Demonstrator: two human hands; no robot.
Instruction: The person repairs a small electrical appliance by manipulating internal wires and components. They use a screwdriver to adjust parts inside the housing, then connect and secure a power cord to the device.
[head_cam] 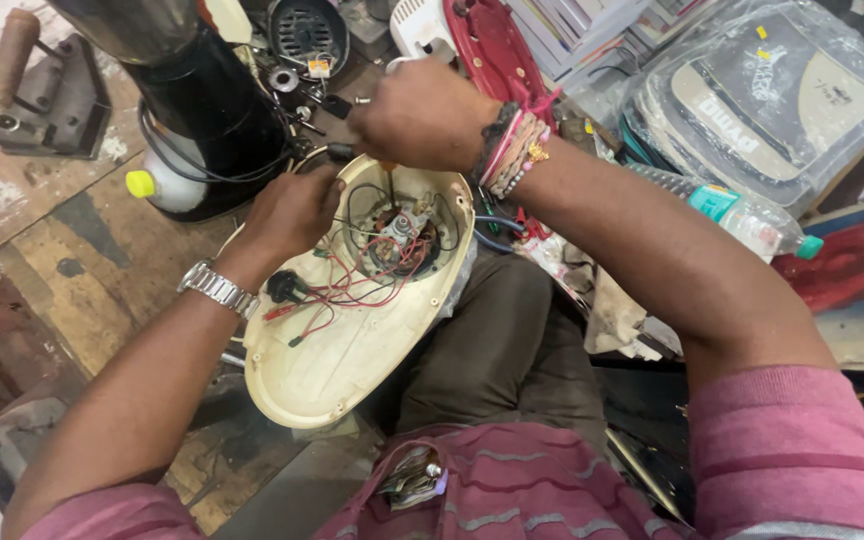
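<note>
Cream appliance housing (352, 350), opened, is being held at frame centre on the lap, red wires (337, 295) exposed. Right hand (422, 115) is being closed around a screwdriver (389, 180); left hand (287, 215) is gripping the housing's rim. Black mixer base (197, 120) is standing upper left.

Pink striped shirt, silver watch (214, 288) on left wrist, beaded and thread bracelets (514, 152) on right
</note>
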